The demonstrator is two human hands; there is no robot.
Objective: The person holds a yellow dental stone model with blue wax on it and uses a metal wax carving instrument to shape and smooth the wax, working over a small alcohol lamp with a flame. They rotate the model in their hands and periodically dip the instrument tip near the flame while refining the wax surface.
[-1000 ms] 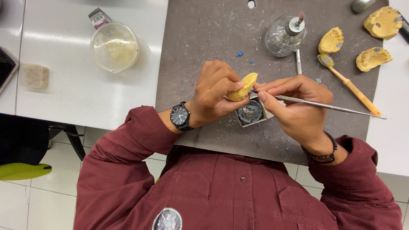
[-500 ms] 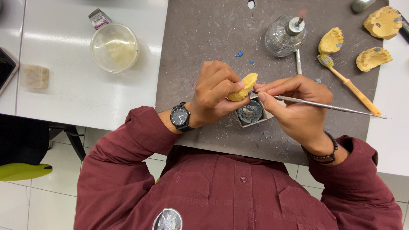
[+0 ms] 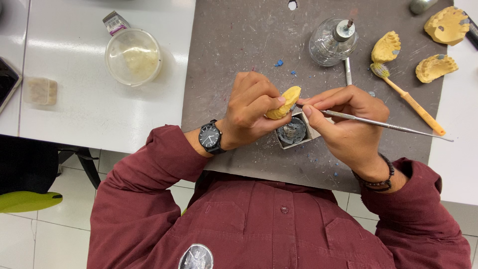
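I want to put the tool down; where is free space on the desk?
Bare grey mat between the tub and the glass burner; bare white table below the tub. Crowded at upper right: casts, brush.

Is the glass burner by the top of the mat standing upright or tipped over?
Upright: the glass burner stands on its base on the grey mat, metal cap and wick pointing up toward the camera. No flame is visible.

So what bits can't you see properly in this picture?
All in the head view:
- Yellow dental cast: mostly covered by the left hand; its teeth side is hidden.
- Tip of the metal tool: hidden where the right hand's fingers meet the cast.
- Small box: dark contents unclear, partly under both hands.
- Dark object: cut off by the left edge.
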